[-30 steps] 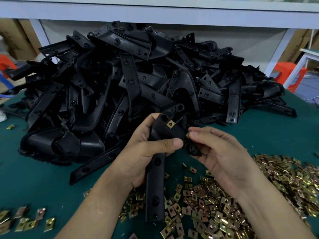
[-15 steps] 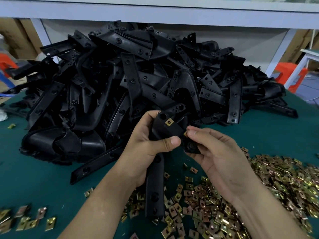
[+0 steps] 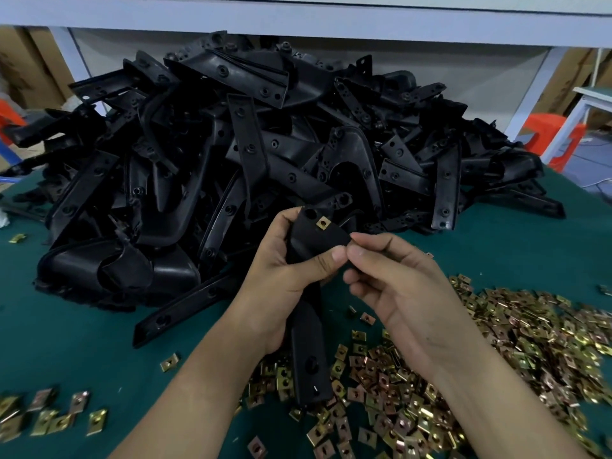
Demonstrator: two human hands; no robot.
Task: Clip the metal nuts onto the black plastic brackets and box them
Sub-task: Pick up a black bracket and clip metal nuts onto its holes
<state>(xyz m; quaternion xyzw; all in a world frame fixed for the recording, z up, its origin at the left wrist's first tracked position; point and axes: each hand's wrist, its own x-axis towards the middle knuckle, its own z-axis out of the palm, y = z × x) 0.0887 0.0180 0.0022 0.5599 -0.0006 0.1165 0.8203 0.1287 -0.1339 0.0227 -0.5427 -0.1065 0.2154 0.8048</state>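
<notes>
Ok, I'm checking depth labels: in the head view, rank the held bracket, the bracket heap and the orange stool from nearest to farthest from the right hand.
1. held bracket, touching the right hand at its fingertips, centre.
2. bracket heap, just behind the hands, mid-frame.
3. orange stool, far right background.

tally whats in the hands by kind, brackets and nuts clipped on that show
long black plastic bracket, gripped by the left hand: 1
square brass-coloured metal nut clipped on it: 1
total: 2
a nut at the fingertips of the right hand, if any, is hidden
</notes>
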